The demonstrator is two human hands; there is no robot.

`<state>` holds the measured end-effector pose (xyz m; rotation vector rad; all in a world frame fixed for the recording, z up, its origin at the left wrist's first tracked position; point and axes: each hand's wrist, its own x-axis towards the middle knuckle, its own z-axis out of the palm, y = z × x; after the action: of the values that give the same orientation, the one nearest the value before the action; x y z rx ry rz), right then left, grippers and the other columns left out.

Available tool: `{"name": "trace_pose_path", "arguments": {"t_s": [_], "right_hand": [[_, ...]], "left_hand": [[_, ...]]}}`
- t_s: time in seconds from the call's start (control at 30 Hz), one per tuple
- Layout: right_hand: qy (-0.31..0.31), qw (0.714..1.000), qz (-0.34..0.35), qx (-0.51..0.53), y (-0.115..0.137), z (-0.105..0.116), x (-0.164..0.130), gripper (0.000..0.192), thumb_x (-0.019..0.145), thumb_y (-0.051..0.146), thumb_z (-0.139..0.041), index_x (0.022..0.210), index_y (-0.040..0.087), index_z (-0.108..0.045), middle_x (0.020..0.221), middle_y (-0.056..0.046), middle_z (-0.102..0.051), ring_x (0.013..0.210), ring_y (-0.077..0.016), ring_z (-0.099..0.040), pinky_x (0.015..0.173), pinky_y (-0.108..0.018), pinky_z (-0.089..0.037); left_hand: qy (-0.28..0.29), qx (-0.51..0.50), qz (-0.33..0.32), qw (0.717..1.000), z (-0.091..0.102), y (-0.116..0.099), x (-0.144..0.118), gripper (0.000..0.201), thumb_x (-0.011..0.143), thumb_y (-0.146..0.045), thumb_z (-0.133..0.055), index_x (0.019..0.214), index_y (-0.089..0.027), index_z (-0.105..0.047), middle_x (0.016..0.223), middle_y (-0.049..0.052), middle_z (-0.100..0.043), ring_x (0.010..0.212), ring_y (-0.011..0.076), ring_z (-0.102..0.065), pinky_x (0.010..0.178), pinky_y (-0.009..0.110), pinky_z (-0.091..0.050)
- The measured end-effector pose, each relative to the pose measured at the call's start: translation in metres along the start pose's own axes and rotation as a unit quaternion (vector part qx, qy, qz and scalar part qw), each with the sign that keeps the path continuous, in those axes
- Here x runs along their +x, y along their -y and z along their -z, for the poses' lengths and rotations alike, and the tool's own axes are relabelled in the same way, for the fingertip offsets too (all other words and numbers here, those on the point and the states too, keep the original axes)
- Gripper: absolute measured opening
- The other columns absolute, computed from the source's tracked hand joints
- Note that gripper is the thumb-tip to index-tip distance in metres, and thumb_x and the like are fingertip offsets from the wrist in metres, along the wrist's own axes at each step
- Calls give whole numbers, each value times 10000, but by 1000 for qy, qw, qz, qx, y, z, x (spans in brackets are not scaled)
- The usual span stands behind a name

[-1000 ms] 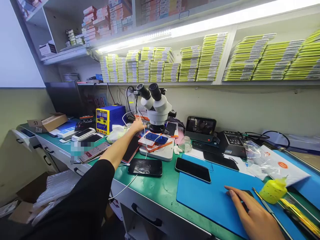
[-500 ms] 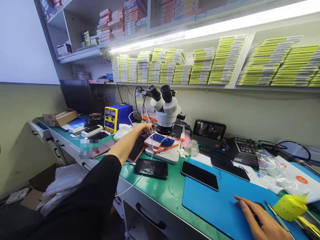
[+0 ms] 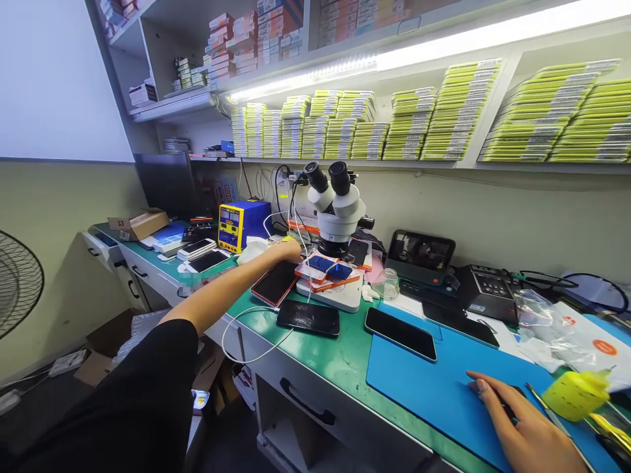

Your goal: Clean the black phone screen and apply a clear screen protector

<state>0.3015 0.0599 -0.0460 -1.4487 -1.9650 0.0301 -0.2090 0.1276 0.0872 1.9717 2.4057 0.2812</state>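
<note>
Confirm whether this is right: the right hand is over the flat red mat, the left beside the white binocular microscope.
The colour is wrong: the head view shows the right hand over the flat blue mat, the left hand beside the white binocular microscope.

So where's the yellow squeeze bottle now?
In the head view, the yellow squeeze bottle sits toward the right edge, just beyond the right hand.
</note>
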Motion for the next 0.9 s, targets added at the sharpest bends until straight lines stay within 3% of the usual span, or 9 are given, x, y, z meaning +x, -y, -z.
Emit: {"name": "trace_pose_path", "arguments": {"t_s": [0.17,0.27,0.33,0.4,0.5,0.6,0.73,0.83,0.9], "right_hand": [[-20,1000,-10,16,5,0,-1,579,895,715,-428,986,286,-807,971,-114,-832,664,-344,-748,599,-496,-618],[-31,999,3,35,15,2,-4,512,916,670,-451,961,285,-785,962,-100,-836,715,-343,-772,631,-476,-618],[-43,997,2,58,22,4,-7,478,928,619,-464,944,254,-772,988,-134,-836,853,-384,-799,717,-507,-629],[-35,997,-6,64,28,5,-11,446,959,560,-463,988,237,-769,1069,-141,-838,988,-378,-797,864,-519,-629],[-16,997,-21,67,30,5,-18,404,1015,485,-454,1045,238,-771,1138,-116,-835,1072,-322,-784,992,-477,-603],[-10,997,-37,67,25,2,-23,391,1063,405,-434,1171,225,-764,1170,-106,-826,1069,-281,-783,992,-443,-599],[-25,996,-52,73,21,0,-28,379,1087,256,-408,1331,180,-688,1100,-90,-821,970,-233,-788,908,-408,-611],[-45,994,-56,77,21,1,-30,384,1093,226,-389,1344,174,-676,1080,-95,-814,978,-243,-779,902,-411,-601],[-52,994,-54,77,21,2,-32,376,1092,219,-390,1307,184,-696,1069,-96,-811,1005,-258,-772,903,-413,-591]], "left_hand": [[-95,40,11,995,-9,-16,-86,472,1016,-407,-739,1406,-164,-631,1458,150,-631,1272,310,-666,1065,540,-588],[-101,43,-12,994,-10,-29,-144,397,1036,-443,-707,1324,-171,-677,1373,136,-686,1224,285,-688,1066,526,-581],[-71,26,-69,995,-12,-45,-180,315,1085,-488,-601,1162,-215,-739,1153,98,-770,1086,253,-737,1007,484,-596],[-29,-10,-159,987,-19,-68,-208,373,1115,-507,-478,1020,-307,-779,952,68,-801,954,261,-776,864,418,-615],[20,-67,-290,954,-37,-107,-230,319,1096,-546,-496,1138,-379,-765,1016,29,-826,920,232,-791,787,369,-623],[21,-91,-376,922,-58,-146,-217,342,1116,-440,-486,1346,-287,-687,1282,65,-787,1193,260,-744,1024,417,-599],[7,-79,-435,897,-86,-188,-157,462,1079,-334,-593,1524,-217,-555,1620,116,-577,1510,290,-530,1274,476,-416],[2,-48,-425,904,-110,-203,-110,598,1007,-410,-714,1513,-135,-550,1623,220,-539,1517,389,-506,1240,572,-431],[4,-30,-408,912,-125,-206,-91,618,993,-522,-719,1454,-131,-592,1505,218,-626,1400,387,-608,1160,603,-495]]}}
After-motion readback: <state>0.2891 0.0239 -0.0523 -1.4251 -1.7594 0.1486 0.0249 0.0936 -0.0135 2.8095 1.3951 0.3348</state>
